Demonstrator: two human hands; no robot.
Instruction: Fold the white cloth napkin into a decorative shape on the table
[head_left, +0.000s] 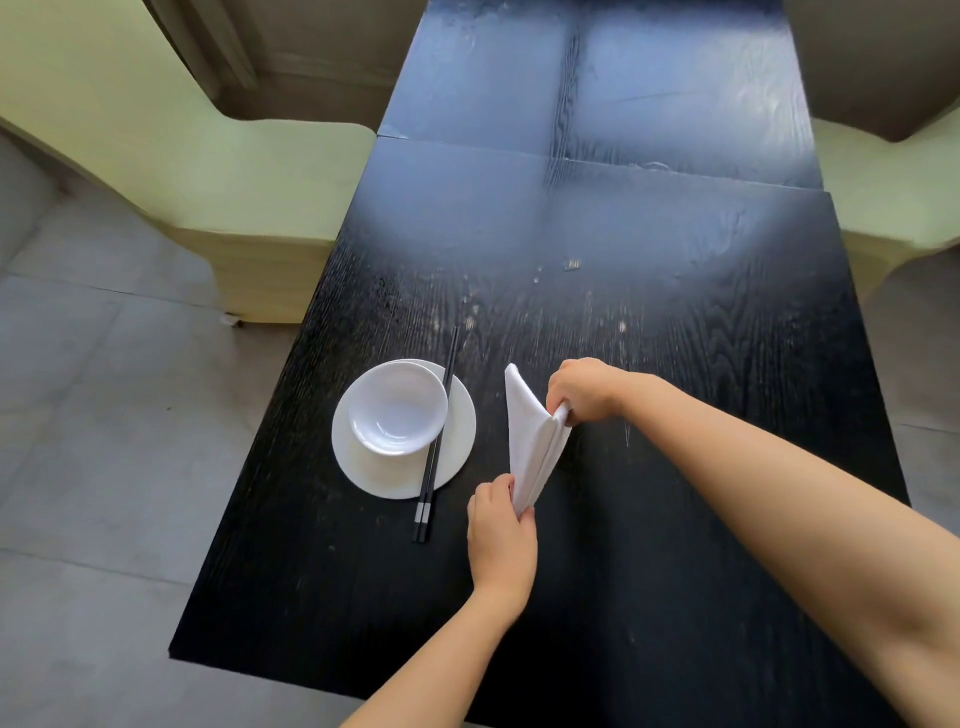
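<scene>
Napkin (532, 441) – 1 | hands – 2, gripping | plate (457, 447) 1 | bowl (397, 408) 1

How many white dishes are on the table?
2: a plate left of the napkin, and a bowl sitting on it, under the chopsticks. None seem hidden.

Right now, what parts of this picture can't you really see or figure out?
Only the head view shows this.
- Left hand: its fingertips hide the near tip of the napkin.
- Right hand: it covers the napkin corner it pinches.
- Napkin folds: the layers are too bunched to count.
- Plate: the bowl and chopsticks cover part of it.
- Table: its near end is cut off by the bottom edge.
</scene>
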